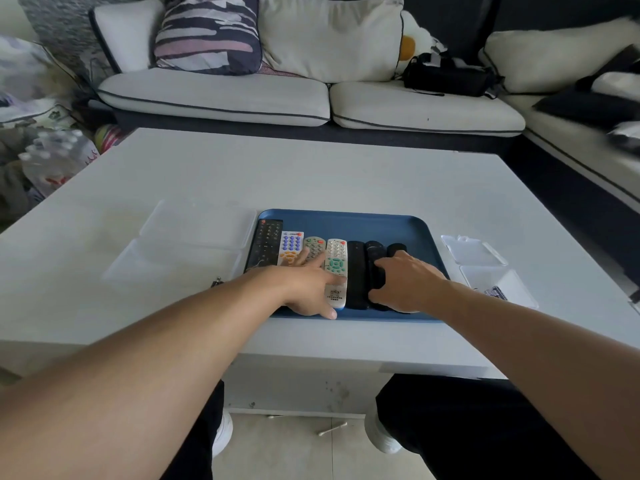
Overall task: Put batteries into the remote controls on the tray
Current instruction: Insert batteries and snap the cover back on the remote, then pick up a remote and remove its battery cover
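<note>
Bare table (311, 174) spreads beyond my fingers. My left hand (304, 285) lies flat, fingers released, across the pale remotes (336, 265) on the blue tray (346, 220). Right of it, my right hand (405, 282) grasps a black remote (375, 258).

A white table (311, 174) stands before a pale sofa (263, 98) with dark piping. On the sofa sit a striped cushion (207, 32), a plain cream cushion (332, 36) and a black bag (446, 74). A pack of water bottles (57, 157) lies at the left, and cotton swabs (332, 428) lie on the floor.
</note>
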Tool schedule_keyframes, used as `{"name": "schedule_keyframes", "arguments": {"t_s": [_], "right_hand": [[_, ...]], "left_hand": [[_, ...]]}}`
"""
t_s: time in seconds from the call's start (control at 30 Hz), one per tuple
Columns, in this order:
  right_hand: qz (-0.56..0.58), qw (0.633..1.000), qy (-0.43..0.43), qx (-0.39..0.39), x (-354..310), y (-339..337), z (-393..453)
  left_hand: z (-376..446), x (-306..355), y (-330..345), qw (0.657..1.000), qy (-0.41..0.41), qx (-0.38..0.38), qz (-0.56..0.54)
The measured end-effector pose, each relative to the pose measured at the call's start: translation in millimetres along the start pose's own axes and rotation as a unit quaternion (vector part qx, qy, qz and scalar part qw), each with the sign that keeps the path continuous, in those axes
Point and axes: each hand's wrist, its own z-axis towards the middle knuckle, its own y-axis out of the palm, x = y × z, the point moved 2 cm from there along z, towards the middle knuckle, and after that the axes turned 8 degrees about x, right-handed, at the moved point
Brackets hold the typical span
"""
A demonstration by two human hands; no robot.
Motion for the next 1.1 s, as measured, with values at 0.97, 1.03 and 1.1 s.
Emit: {"name": "schedule_keyframes", "arguments": {"t_s": [0.97,1.03,1.1], "right_hand": [[0.638,0.764,0.067,0.07,-40.8,-54.9,-0.2],[0.689,0.714,0.105,0.066,-44.8,-55.8,0.9],[0.743,0.654,0.136,0.042,-48.0,-56.8,2.0]], "left_hand": [[6.9,-9.2,-40.2,0.725,-0.075,0.303,-0.614],[3.6,-13.4,-43.3,0.661,-0.06,0.322,-0.675],[-0.8,-15.8,-45.1,0.627,-0.053,0.33,-0.704]]}}
